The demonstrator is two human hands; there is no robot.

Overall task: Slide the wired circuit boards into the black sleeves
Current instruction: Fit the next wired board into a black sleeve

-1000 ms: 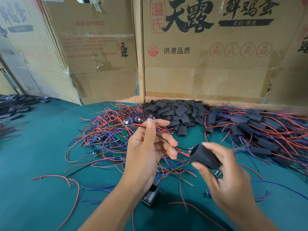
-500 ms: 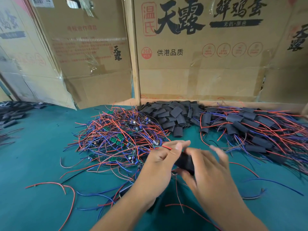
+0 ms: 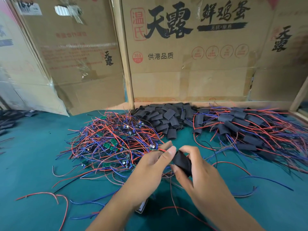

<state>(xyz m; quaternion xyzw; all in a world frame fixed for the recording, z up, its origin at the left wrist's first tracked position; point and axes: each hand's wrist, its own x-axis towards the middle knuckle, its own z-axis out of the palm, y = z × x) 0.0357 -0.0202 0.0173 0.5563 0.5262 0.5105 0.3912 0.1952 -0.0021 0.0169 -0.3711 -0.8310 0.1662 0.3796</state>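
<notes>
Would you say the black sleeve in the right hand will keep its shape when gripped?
Probably not: the black sleeve looks soft and partly flattened under the right hand. It is likely light, and being flattened, unlikely to roll, as with those in the sleeve pile.

person | two bare forearms | hands [image 3: 150, 165] bare | no sleeves visible

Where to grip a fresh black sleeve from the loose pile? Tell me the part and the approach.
Take the loose sleeve at the pile's near edge. Probably pinch its flat faces across the middle, coming from the near side: it lies clear of the others, open ends left free.
</notes>
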